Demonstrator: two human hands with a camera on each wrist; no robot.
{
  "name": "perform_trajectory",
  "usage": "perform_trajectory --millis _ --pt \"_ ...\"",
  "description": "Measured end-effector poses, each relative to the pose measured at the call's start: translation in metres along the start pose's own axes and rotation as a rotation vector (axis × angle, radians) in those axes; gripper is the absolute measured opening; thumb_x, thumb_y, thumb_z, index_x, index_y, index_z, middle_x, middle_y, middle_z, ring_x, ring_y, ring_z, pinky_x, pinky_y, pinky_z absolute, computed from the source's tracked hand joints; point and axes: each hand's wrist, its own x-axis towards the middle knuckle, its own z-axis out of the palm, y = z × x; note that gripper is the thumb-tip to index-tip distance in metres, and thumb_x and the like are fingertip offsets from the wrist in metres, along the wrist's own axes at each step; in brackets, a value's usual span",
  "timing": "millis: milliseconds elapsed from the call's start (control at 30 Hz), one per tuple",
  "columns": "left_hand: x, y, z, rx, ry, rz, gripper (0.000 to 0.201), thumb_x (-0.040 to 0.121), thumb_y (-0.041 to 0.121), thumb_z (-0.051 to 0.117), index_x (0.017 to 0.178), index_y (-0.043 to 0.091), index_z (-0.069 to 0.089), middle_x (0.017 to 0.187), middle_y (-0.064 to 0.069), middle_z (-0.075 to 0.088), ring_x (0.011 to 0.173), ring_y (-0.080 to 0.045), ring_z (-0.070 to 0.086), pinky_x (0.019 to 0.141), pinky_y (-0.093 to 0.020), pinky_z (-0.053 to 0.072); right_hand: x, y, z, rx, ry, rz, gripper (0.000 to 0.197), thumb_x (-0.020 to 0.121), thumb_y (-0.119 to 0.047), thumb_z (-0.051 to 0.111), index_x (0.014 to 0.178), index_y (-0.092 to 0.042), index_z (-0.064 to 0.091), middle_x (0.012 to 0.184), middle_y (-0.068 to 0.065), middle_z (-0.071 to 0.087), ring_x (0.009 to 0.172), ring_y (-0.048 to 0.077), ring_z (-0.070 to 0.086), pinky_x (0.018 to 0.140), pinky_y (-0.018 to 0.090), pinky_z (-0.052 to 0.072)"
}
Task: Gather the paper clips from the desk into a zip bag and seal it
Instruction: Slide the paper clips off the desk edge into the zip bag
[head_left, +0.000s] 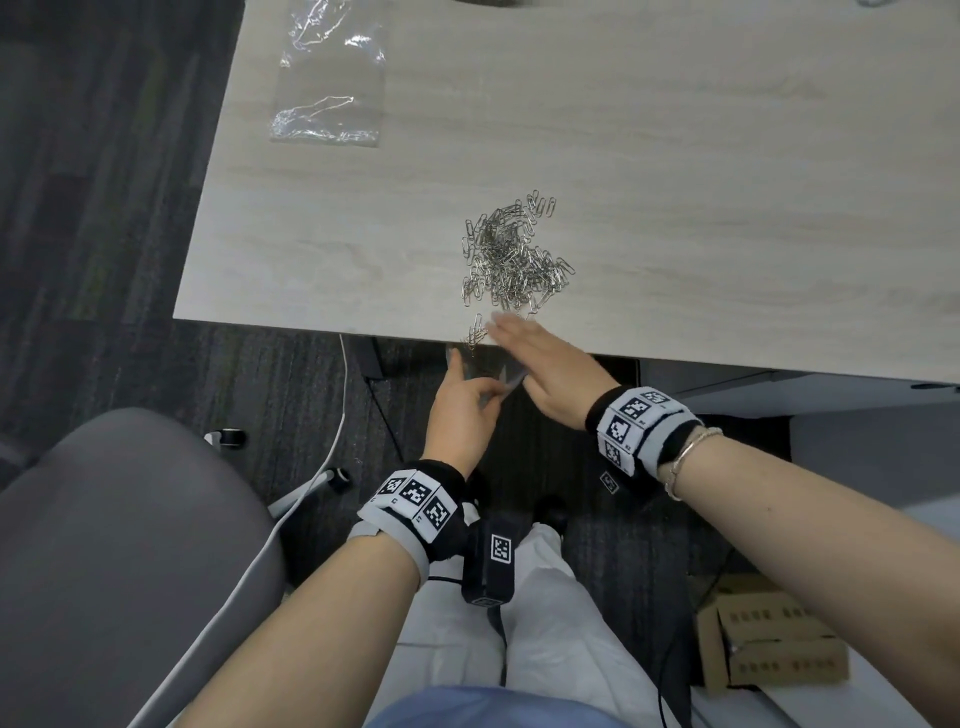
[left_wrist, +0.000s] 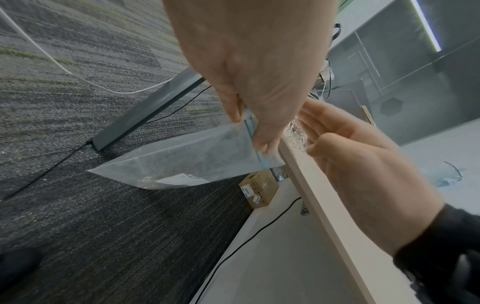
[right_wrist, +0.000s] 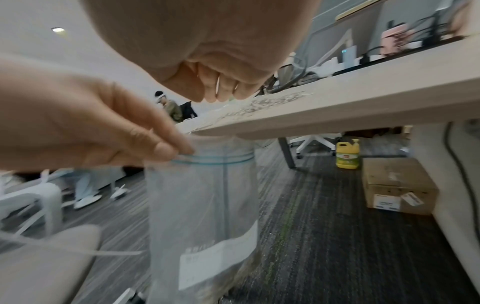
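A pile of silver paper clips (head_left: 514, 254) lies on the pale wooden desk (head_left: 727, 182) near its front edge; some clips (head_left: 477, 332) sit right at the edge. My left hand (head_left: 480, 395) is just below that edge and pinches the rim of a clear zip bag (left_wrist: 187, 162) with a blue seal line. The zip bag (right_wrist: 202, 205) hangs mouth up under the edge and has a white label low on it. My right hand (head_left: 511, 327) rests on the desk edge with straight fingers against the nearest clips (left_wrist: 296, 131), holding nothing.
A second crumpled clear plastic bag (head_left: 327, 73) lies at the desk's far left. A grey chair (head_left: 104, 519) stands to my left, and cardboard boxes (head_left: 769, 644) and a yellow bottle (right_wrist: 348, 154) are on the carpet under the desk. A white cable (head_left: 311, 493) runs across the floor.
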Motion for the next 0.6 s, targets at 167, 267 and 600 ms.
perform_trajectory --millis 167,267,600 --pt "0.001 0.004 0.005 -0.033 0.038 0.045 0.016 0.086 0.009 0.062 0.098 0.012 0.073 0.154 -0.019 0.019 0.137 -0.025 0.034 0.103 -0.01 0.02 0.008 0.032 -0.013 -0.056 0.132 0.201 0.069 0.085 -0.001 0.039 0.148 -0.01 0.013 0.157 0.011 0.005 0.146 0.022 0.002 0.117 0.028 -0.003" --pt "0.003 0.007 0.005 -0.012 0.035 0.023 0.017 0.087 0.011 0.061 0.1 0.013 0.072 0.154 -0.021 0.017 0.138 -0.026 0.033 0.103 -0.013 0.022 0.014 0.035 -0.011 -0.08 0.101 0.241 0.068 0.087 -0.005 0.039 0.149 -0.01 0.01 0.158 0.011 0.001 0.146 0.023 -0.001 0.118 0.03 -0.002" --pt "0.001 0.007 0.005 0.024 0.004 0.004 0.02 0.09 0.014 0.059 0.106 0.016 0.07 0.155 -0.021 0.011 0.139 -0.025 0.031 0.098 -0.014 0.024 -0.006 0.007 0.018 -0.131 -0.04 0.03 0.065 0.089 -0.006 0.037 0.148 -0.01 0.012 0.158 0.009 0.004 0.146 0.019 0.0 0.117 0.028 -0.006"
